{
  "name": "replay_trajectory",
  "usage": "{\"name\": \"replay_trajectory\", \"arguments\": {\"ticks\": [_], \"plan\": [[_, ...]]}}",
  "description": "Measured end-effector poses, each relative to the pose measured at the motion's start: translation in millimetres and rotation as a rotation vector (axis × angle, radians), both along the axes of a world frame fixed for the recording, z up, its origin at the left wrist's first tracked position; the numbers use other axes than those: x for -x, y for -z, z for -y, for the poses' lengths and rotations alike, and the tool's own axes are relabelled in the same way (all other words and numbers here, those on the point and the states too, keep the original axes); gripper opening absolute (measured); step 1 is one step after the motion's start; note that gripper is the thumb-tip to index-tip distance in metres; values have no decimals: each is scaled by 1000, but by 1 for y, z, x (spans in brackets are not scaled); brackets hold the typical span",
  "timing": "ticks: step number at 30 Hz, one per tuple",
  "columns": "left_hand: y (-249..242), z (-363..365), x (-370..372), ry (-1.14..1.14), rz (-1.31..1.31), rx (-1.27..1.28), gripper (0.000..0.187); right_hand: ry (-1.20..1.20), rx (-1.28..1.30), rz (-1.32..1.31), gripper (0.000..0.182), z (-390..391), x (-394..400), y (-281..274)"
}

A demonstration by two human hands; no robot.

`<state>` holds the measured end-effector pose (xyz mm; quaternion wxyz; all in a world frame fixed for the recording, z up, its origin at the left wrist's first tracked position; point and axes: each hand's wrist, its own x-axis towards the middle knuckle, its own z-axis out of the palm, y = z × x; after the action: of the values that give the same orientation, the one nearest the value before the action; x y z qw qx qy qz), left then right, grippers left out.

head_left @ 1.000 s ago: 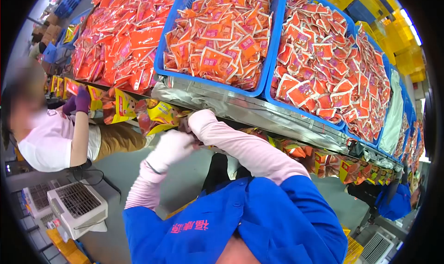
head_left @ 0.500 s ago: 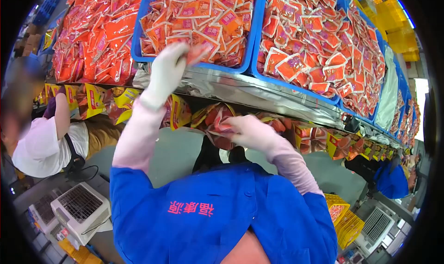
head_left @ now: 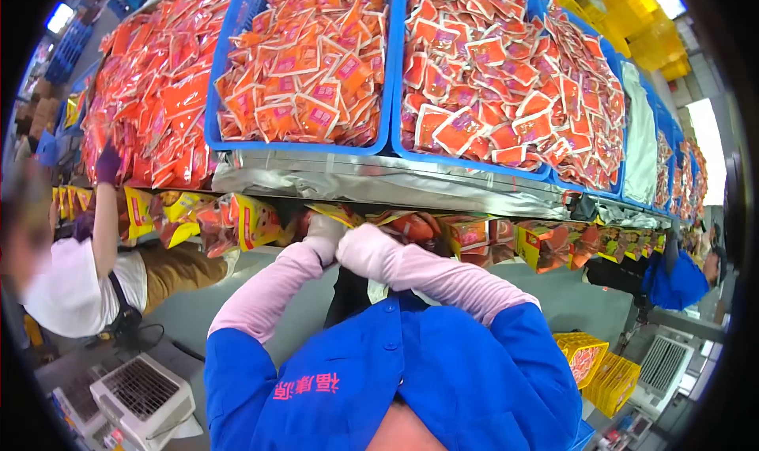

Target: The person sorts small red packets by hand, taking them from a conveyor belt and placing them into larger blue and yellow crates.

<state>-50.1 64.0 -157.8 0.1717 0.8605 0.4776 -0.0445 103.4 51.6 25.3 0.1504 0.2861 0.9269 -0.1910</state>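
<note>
My white-gloved left hand is down at the mouth of a red-and-yellow packaging bag, its fingers hidden in or behind the bag. Close beside it, my white-gloved right hand has curled fingers gripping the bag's near edge. The bag hangs in a row along the front of the bench. Just above are blue crates: one crate holds many small orange-red sachets with white edges, and more sachets fill the crate to its right.
A row of open bags runs left and right. Loose red packets are heaped at far left. A co-worker in a white shirt reaches toward that heap. Behind me stand grey slatted units and yellow crates.
My left hand has come down from the sachet crate, where it held a sachet, to the bag. My right hand has shifted left beside it. The view has turned slightly.
</note>
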Motion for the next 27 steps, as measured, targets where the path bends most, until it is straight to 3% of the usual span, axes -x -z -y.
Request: {"name": "replay_trajectory", "arguments": {"ticks": [1,2,3,4,5,6,8,9,11,12,15,17,18,19,20,21,22,23,24,25,26,27], "plan": [[-29,1,0,-3,-53,149,27,89,-13,-17,16,-14,-7,-10],[-60,-4,-3,-17,-104,286,26,259,91,-205,17,-36,-21,-13],[-54,-3,-1,-340,47,272,24,516,17,-416,18,-55,-46,-52],[-63,-2,10,-138,-122,128,25,674,-131,-283,25,-84,-69,-51],[-91,-3,22,18,-205,178,24,739,-388,-283,36,-115,-107,-20],[-131,-12,27,175,-276,225,23,836,-468,-100,37,-141,-122,-38],[-225,-43,36,276,27,344,19,833,-891,-4,12,-168,-165,34],[-246,-58,37,145,116,222,19,836,-886,-4,12,-177,-165,42],[-248,-105,31,-108,214,-100,22,878,-761,76,12,-184,-161,50],[-236,-134,25,-232,221,-295,24,840,-800,98,12,-175,-152,27],[-161,-202,14,-296,-162,-487,28,814,-704,59,14,-154,-145,-26],[-147,-224,1,-304,-302,-444,24,1226,-15,-799,28,-122,-121,-94],[-146,-225,-1,-288,-345,-341,22,1260,170,-842,42,-117,-129,-88],[-148,-222,2,-280,-256,-380,19,1207,311,-1001,29,-99,-121,-94],[-153,-214,11,-314,-104,-395,18,1212,485,-1176,33,-83,-104,-99],[-154,-208,23,-285,121,-490,19,1014,322,-1087,33,-70,-95,-84],[-157,-202,34,-252,343,-587,21,1089,723,-1094,27,-55,-76,-111],[-178,-180,37,-347,547,-419,21,914,641,-936,23,-44,-63,-110],[-213,-150,38,-441,751,-253,22,632,244,-696,21,-39,-53,-75],[-249,-118,42,-478,809,2,23,535,169,-561,22,-28,-31,-37],[-274,-85,44,-508,862,258,23,461,189,-291,20,-24,-11,-36],[-275,-55,46,-415,838,200,24,380,189,-152,19,-20,8,-4]]}}
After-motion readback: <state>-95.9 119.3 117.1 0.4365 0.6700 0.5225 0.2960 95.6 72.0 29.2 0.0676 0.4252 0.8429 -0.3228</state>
